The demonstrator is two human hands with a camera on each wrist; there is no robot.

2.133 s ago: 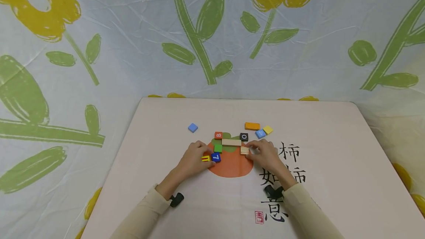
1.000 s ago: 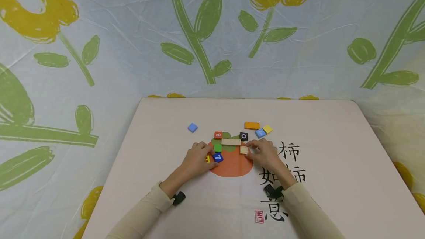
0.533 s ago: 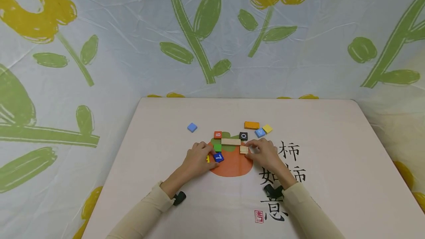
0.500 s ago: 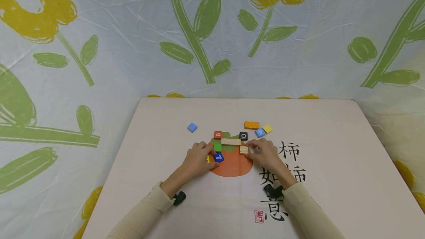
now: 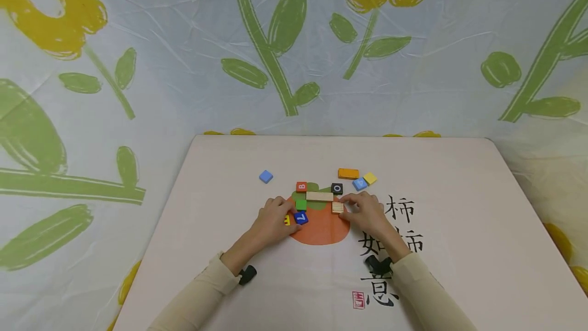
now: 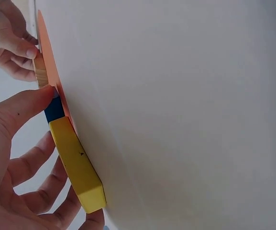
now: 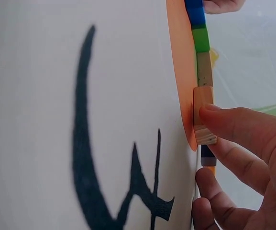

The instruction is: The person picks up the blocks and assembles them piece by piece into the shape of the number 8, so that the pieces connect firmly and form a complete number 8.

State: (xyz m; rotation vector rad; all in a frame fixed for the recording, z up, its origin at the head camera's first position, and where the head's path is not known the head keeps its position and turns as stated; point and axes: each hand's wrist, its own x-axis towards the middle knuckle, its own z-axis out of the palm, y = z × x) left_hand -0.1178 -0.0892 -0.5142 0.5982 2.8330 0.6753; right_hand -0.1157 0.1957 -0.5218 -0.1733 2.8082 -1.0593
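In the head view, my left hand (image 5: 272, 222) pinches a blue block marked 7 (image 5: 300, 217) between thumb and index finger. Left of it is a yellow block (image 6: 78, 163), partly under that hand; the left wrist view shows it abutting the blue one, with fingers behind it. My right hand (image 5: 367, 212) holds a plain wooden block (image 5: 337, 208) by its right side, thumb on its near face in the right wrist view. Between the hands lie a green block (image 5: 300, 205) and a long pale wooden block (image 5: 319, 196). A red B block (image 5: 301, 187) and a black O block (image 5: 337, 188) sit behind its ends.
Beyond the right hand lie an orange block (image 5: 348, 173), a light blue block (image 5: 360, 184) and a yellow square block (image 5: 370, 178). Another light blue block (image 5: 266, 176) lies at the back left. The cloth (image 5: 220, 178) has a printed orange persimmon (image 5: 321, 231) and black characters.
Over two seconds my left hand has shifted slightly right, turning the blue 7 block askew and covering more of the yellow one. The blue block has since edged slightly back left. My right hand stays put.
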